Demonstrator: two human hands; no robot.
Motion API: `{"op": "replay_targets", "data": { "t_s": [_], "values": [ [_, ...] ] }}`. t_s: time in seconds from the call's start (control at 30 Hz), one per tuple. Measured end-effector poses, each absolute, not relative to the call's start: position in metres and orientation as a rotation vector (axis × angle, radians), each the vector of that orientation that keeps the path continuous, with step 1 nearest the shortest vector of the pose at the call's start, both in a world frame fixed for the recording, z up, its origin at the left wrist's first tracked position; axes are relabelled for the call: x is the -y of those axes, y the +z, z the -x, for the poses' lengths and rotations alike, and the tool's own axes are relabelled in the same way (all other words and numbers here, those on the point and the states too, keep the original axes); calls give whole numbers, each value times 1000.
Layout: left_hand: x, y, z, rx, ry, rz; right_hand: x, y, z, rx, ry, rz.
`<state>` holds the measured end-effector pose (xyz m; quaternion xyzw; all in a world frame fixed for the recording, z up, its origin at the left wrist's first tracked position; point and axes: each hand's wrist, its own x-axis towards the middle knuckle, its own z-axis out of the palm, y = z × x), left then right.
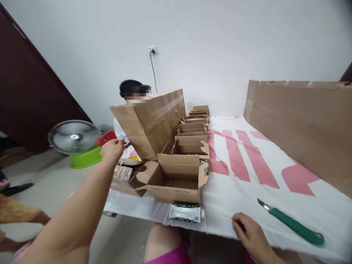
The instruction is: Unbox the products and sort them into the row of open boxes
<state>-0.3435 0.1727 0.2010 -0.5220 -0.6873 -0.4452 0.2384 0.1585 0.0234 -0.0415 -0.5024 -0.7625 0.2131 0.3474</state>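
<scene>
My left hand [112,149] is stretched out to the left of the big cardboard carton [154,121], fingers curled together near a small dark object; I cannot make out what it pinches. My right hand [249,231] rests at the near edge of the white cloth [242,190] with its fingers curled, and nothing in them shows. An open small cardboard box [176,178] stands in front of me, first of a row of several open boxes [192,132]. A white and green tube [185,212] lies just before it.
A green-handled knife [294,223] lies on the cloth at the right. A tall cardboard sheet [302,121] leans along the right side. On the floor at left stand a fan [74,136] and a green tub [85,158]. A person sits behind the carton.
</scene>
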Motion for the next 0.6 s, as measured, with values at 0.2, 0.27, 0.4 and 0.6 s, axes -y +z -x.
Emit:
{"op": "replay_targets", "data": {
  "t_s": [0.2, 0.27, 0.4, 0.6],
  "values": [
    [-77, 172, 270, 1567, -1325, 1618, -23, -45, -158, 1988, 529, 1280],
    [-34, 142, 239, 1393, -1320, 1774, -23, -44, -158, 1982, 517, 1273],
    [20, 57, 201, 1242, -1125, 2060, -23, -46, -159, 2000, 506, 1261],
    [13, -30, 187, 1963, -1125, 1906, -23, -50, -160, 2004, 502, 1279]
  ]
}}
